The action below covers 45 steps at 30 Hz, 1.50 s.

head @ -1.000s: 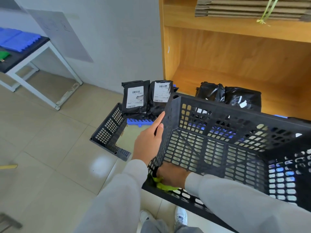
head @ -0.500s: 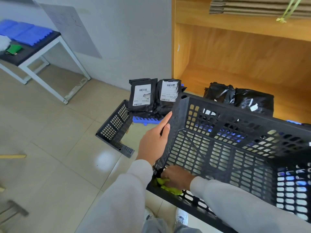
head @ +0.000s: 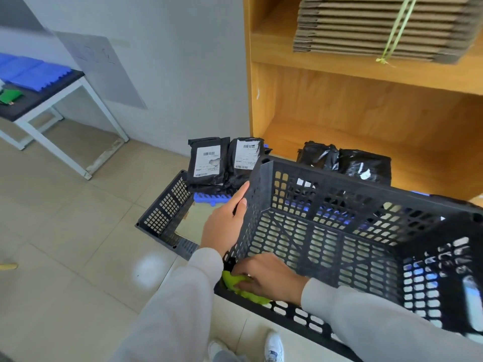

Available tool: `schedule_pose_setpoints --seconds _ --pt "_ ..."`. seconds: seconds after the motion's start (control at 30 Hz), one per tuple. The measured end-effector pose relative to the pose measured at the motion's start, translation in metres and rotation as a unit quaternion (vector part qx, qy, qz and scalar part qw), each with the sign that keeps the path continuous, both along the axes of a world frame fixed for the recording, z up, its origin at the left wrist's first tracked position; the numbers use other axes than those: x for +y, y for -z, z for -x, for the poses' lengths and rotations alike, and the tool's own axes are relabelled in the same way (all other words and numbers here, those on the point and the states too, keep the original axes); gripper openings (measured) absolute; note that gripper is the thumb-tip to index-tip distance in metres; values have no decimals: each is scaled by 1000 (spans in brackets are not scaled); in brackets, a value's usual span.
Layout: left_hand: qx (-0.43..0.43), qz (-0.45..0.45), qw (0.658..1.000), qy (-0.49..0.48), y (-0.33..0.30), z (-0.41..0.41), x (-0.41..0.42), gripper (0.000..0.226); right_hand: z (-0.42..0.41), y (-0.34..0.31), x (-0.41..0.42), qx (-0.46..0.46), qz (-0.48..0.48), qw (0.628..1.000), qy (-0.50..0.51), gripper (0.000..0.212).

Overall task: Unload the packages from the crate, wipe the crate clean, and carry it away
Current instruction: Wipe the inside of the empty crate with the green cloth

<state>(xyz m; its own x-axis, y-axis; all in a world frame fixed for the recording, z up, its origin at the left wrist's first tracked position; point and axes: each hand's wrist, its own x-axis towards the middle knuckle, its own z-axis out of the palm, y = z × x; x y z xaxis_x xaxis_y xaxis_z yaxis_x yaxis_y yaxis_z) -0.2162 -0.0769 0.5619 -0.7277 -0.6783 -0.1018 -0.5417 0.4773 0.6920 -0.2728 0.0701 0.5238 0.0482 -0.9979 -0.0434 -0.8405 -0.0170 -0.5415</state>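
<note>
The right hand [head: 266, 276] presses a green cloth [head: 241, 287] into the near-left corner of the black crate [head: 339, 246] at centre right; the left hand [head: 224, 220] grips its left wall. Black packages [head: 207, 162] stand behind, centre frame.

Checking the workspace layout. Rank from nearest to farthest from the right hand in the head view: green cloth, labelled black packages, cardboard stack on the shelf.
1. Green cloth: under the right hand, in the crate's near corner.
2. Labelled black packages: beyond the crate, upper left.
3. Cardboard stack: up on the shelf.
</note>
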Motion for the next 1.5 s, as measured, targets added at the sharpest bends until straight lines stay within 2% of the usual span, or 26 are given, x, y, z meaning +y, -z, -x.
schedule_pose_setpoints --seconds 0.2,0.4,0.67,0.9,1.1,1.27,1.5 --pt "0 7 1000 -1 1 2 1 42 10 -44 7 -17 20 998 -48 23" --pt "8 13 1000 2 4 0 0 43 5 -41 11 84 20 990 -108 23" --pt "0 21 1000 4 7 2 -4 44 10 9 8 35 -39 993 -105 45" --pt "-3 25 1000 1 8 3 -6 43 9 77 4 32 -123 984 -124 47" --pt "8 23 1000 -1 11 3 -7 43 7 134 -2 72 -194 968 -142 47" --pt "18 15 1000 6 15 2 -9 43 3 143 0 28 -200 976 -84 42" --pt "2 15 1000 0 11 2 -7 43 8 122 11 -116 -216 969 37 39"
